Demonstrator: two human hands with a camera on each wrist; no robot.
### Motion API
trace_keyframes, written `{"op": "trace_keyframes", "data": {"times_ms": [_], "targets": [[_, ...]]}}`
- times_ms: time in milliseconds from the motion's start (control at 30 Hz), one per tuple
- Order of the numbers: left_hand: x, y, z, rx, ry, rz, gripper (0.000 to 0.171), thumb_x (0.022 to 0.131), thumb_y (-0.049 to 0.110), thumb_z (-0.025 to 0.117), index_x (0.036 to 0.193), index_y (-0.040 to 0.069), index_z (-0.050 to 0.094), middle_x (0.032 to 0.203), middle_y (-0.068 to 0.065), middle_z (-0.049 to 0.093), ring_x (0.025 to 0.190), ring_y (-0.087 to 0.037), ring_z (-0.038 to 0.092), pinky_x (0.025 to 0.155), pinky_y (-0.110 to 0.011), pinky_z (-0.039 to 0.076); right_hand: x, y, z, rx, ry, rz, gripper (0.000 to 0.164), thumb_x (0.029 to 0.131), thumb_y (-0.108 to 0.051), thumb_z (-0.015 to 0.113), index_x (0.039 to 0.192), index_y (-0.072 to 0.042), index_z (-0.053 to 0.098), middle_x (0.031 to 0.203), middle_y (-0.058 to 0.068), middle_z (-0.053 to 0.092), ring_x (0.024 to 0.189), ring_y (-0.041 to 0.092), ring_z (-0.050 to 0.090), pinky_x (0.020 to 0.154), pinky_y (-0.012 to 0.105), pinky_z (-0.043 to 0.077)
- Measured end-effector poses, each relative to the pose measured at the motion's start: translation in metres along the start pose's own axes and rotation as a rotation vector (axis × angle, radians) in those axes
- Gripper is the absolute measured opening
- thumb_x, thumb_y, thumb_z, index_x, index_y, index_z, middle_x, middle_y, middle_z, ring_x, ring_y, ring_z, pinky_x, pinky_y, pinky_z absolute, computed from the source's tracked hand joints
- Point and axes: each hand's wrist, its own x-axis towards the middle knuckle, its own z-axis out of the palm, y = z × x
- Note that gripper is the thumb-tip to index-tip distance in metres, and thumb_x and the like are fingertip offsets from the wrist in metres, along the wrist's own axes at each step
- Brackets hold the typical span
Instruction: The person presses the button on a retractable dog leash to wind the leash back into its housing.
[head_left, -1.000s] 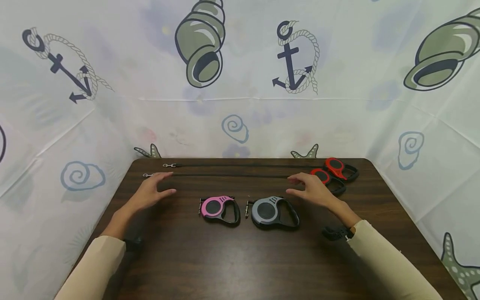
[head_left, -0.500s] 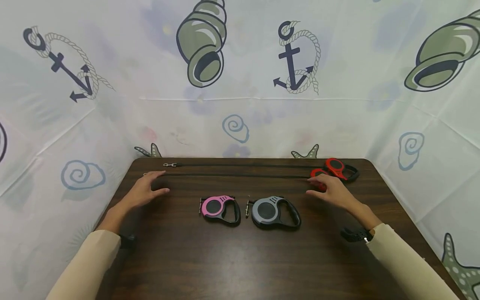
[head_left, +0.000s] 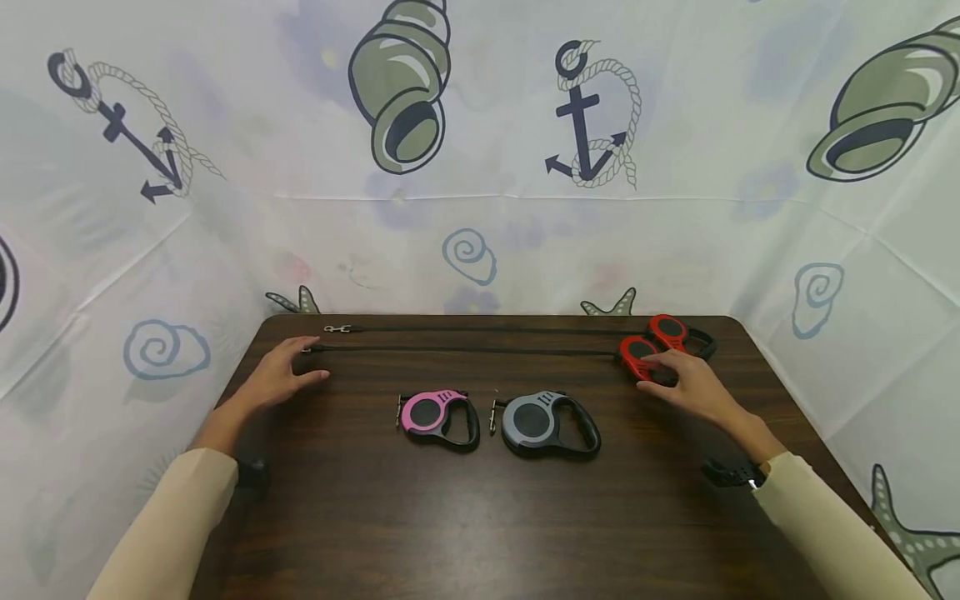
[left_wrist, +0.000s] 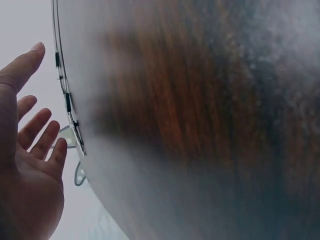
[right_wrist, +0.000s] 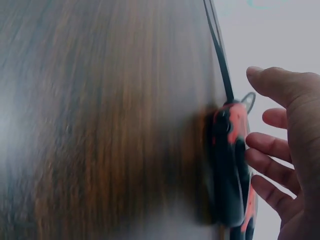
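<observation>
Two red retractable dog leashes lie at the back right, the nearer one [head_left: 637,357] in front of the farther one [head_left: 667,330]. Their black cords stretch left across the table to metal clips. My right hand [head_left: 697,387] hovers over the handle of the nearer red leash, partly hiding it; in the right wrist view its fingers [right_wrist: 272,162] are loosely bent beside the leash's casing [right_wrist: 235,122]. My left hand [head_left: 270,382], fingers spread, is by the nearer cord's clip [head_left: 315,349] and overlaps its end. The left wrist view shows that palm [left_wrist: 30,200] facing the cords.
A pink retractable leash [head_left: 425,412] and a larger grey one [head_left: 531,421] lie side by side mid-table. The farther cord's clip [head_left: 337,329] sits near the back edge of the dark wooden table [head_left: 465,533]. A sea-patterned cloth [head_left: 510,250] hangs behind and at both sides.
My right hand has moved right, from over the nearer cord to the nearer red leash. My left hand has shifted slightly left, toward the clip. The leashes have stayed in place.
</observation>
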Motion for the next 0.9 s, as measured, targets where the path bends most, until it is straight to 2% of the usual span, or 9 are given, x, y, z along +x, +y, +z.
{"op": "trace_keyframes", "data": {"times_ms": [200, 467, 700, 900], "targets": [[0.003, -0.004, 0.000, 0.013, -0.010, -0.014, 0.076, 0.094, 0.024, 0.083, 0.149, -0.012, 0.046, 0.151, -0.038, 0.045, 0.138, -0.059, 0.043, 0.111, -0.072, 0.034, -0.001, 0.012, 0.001, -0.007, -0.018, 0.027, 0.046, 0.088, -0.021, 0.087, 0.125, 0.001, 0.073, 0.103, 0.014, 0.076, 0.094, 0.032, 0.072, 0.081, 0.056, 0.056], [0.007, -0.007, 0.005, 0.018, -0.006, -0.018, 0.074, 0.094, 0.022, 0.082, 0.148, -0.015, 0.046, 0.152, -0.039, 0.044, 0.140, -0.059, 0.040, 0.114, -0.072, 0.031, 0.000, 0.025, 0.005, 0.018, -0.052, 0.070, 0.053, 0.089, -0.024, 0.087, 0.132, 0.001, 0.069, 0.102, 0.013, 0.076, 0.093, 0.031, 0.072, 0.080, 0.055, 0.056], [0.009, -0.011, 0.009, 0.014, -0.044, -0.065, 0.077, 0.096, 0.025, 0.079, 0.151, -0.014, 0.043, 0.155, -0.041, 0.040, 0.144, -0.060, 0.036, 0.116, -0.071, 0.028, -0.002, 0.027, 0.003, 0.034, -0.111, 0.092, 0.060, 0.092, -0.027, 0.085, 0.141, 0.000, 0.063, 0.104, 0.013, 0.076, 0.094, 0.031, 0.072, 0.082, 0.055, 0.055], [0.008, -0.013, 0.009, 0.011, -0.050, -0.071, 0.076, 0.097, 0.024, 0.078, 0.151, -0.015, 0.042, 0.155, -0.042, 0.039, 0.144, -0.060, 0.036, 0.116, -0.071, 0.028, -0.002, 0.030, 0.004, 0.030, -0.121, 0.099, 0.063, 0.092, -0.027, 0.084, 0.145, -0.001, 0.061, 0.104, 0.013, 0.076, 0.094, 0.031, 0.072, 0.082, 0.054, 0.055]]}}
